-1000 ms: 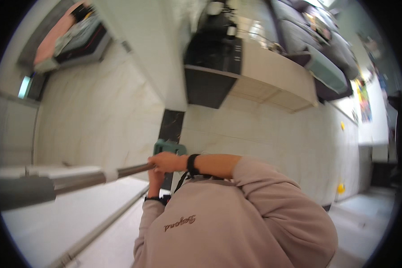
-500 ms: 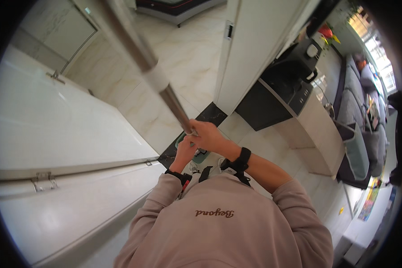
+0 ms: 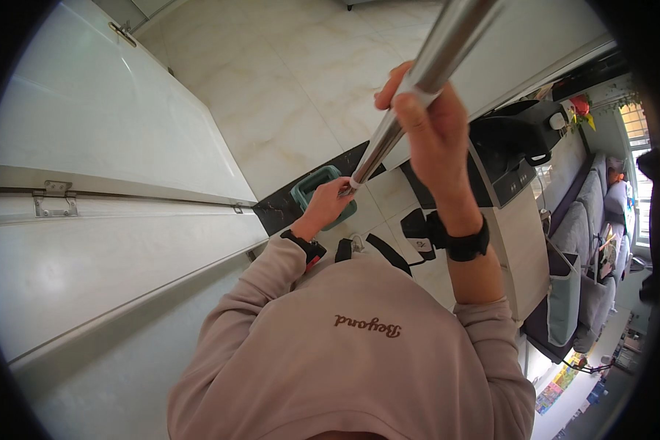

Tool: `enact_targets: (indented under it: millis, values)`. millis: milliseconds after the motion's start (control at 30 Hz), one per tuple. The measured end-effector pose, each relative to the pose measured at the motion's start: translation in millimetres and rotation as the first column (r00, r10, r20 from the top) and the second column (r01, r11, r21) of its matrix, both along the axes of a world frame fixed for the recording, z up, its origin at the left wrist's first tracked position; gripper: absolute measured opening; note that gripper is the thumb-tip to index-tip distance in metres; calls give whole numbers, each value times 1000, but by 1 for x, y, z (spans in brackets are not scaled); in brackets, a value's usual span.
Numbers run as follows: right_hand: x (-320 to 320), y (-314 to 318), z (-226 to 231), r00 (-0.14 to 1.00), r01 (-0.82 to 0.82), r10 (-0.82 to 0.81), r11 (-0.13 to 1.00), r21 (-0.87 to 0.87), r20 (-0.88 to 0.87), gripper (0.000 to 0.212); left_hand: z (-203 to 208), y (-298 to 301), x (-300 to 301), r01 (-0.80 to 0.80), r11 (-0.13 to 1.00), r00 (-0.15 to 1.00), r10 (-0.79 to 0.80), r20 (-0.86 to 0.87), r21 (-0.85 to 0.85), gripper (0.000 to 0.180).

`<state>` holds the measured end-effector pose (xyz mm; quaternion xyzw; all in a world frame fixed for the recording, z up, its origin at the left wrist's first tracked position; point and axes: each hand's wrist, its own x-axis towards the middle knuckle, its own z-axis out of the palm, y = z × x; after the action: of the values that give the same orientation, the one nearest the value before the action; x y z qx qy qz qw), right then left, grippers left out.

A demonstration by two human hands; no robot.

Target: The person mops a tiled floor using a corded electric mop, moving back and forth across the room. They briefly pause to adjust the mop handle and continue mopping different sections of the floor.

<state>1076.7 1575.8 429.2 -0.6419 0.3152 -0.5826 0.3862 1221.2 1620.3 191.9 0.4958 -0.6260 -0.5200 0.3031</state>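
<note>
A shiny metal pole with pale collars slants from near my body toward the upper right, out of the picture. Wrapped about its lower part is my left hand, closed at the small collar. Farther up, my right hand grips the same pole by the wider pale collar, thumb and fingers around it. Below the left hand, a green plastic bucket stands on the floor, partly covered by that hand. Whatever is at the pole's far end is out of view.
On the left are a white door and its hinge. A black marble threshold strip crosses the tiled floor. To the right stand a cabinet with a black appliance on top, and a grey sofa.
The pole has swung from leaning upper left to leaning upper right. My right hand has moved up along it, away from the left hand, which stays low. More of the bucket shows.
</note>
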Motion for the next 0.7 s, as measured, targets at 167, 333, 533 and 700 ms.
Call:
enact_targets:
  millis: [167, 333, 533, 700]
  values:
    - [-19, 0, 38, 989, -8, 33, 985, -171, 141, 33, -7, 4, -8, 28, 1000, 1000, -28, 0, -11, 35]
    - [-62, 15, 67, 987, 73, -45, 981, -178, 157, 43, -30, 6, -7, -43, 967, 979, 91, 182, -252, 38]
    - [-109, 43, 88, 924, -110, 154, 984, -143, 349, 44, -30, 8, -1, -7, 981, 861, 106, 497, -196, 44]
    - [-124, 69, 78, 891, -62, 114, 990, -130, 440, 42, -17, 9, -28, 118, 987, 793, -26, 609, -111, 47]
